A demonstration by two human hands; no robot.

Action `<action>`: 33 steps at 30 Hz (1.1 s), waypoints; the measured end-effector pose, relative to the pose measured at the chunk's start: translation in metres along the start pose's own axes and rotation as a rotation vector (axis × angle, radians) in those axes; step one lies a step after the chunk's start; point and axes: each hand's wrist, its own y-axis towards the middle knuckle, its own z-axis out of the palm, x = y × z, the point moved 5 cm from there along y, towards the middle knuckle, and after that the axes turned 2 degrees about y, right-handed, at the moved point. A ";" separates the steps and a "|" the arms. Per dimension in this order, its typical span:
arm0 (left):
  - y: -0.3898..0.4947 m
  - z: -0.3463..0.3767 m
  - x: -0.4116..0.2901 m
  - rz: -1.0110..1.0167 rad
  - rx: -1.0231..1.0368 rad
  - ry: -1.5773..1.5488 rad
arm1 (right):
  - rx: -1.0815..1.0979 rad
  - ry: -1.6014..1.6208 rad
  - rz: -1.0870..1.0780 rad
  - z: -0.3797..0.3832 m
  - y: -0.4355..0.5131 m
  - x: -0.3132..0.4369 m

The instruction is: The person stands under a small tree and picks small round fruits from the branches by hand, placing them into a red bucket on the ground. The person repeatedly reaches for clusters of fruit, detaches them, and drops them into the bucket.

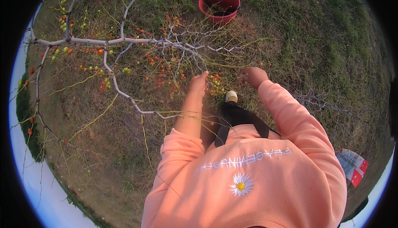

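A thorny, leafless branch (90, 42) reaches in from the left, its thin twigs spreading at the middle of the view. Orange, red and green jujube-like fruits (215, 81) hang in clusters along it. My left hand (199, 83) is at a grey twig beside one such cluster, its fingertips near the twig; whether it grips the twig is unclear. To the right, my right hand (253, 76) is curled near thin yellowish stems, its fingertips blurred, and what it may hold cannot be made out.
A red bucket (221, 20) with a dark inside stands on the grass beyond the twigs. Thin side branches (149, 113) cross close to my left forearm. Dry thorny twigs (326, 102) lie at the right, and a red and white printed bag (353, 165) is at the lower right.
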 end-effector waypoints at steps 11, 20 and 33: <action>0.002 0.001 0.003 -0.020 0.003 0.054 | 0.035 1.679 0.340 0.007 -0.001 -0.036; 0.004 0.006 0.002 0.004 0.007 0.055 | 0.350 0.887 0.351 0.036 0.026 0.039; 0.000 0.009 0.001 -0.001 0.001 0.070 | 0.294 1.479 0.758 0.074 0.031 0.051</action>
